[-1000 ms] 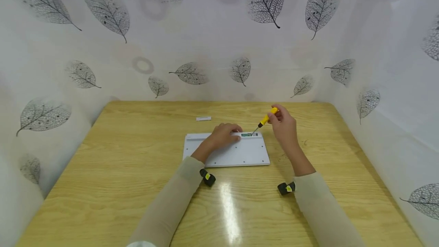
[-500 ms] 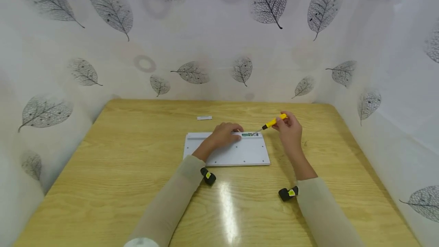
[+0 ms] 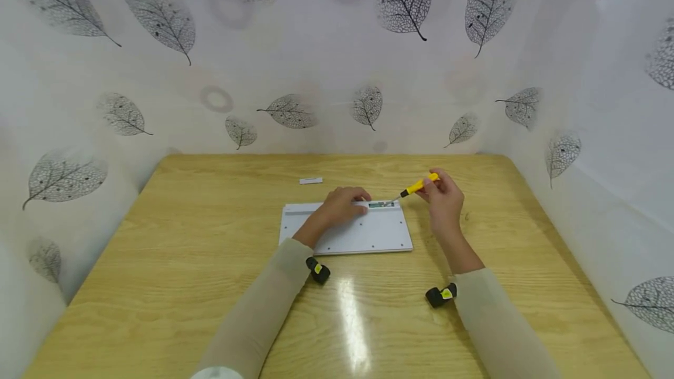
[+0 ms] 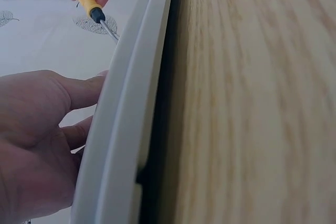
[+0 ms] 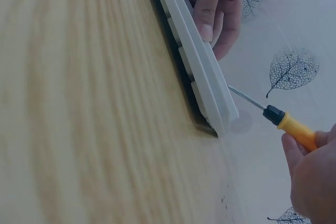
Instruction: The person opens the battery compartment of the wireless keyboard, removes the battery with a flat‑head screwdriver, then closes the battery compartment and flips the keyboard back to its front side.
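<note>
A white keyboard (image 3: 350,233) lies face down on the table, its keys (image 5: 187,61) turned to the tabletop and several screws dotted over its back. My left hand (image 3: 341,206) grips its far edge, thumb on the back and fingers over the edge. To the right of that thumb, a small open slot (image 3: 381,204) shows green circuitry. With fingers and thumb, my right hand (image 3: 446,200) holds a yellow-handled screwdriver (image 3: 419,185) by its handle. The slanted metal shaft (image 5: 248,97) has its tip at the slot, where the keyboard edge hides it in both wrist views.
A small white cover piece (image 3: 310,181) lies on the wooden table (image 3: 210,250), beyond the keyboard. Leaf-patterned white cloth (image 3: 316,63) encloses the table's back and sides. A black wrist camera (image 3: 318,271) sits below the left sleeve, another (image 3: 441,295) by the right one.
My right hand has moved to the right and slightly nearer, laying the screwdriver at a flatter slant while its tip stays at the slot. The left hand and keyboard have held their place.
</note>
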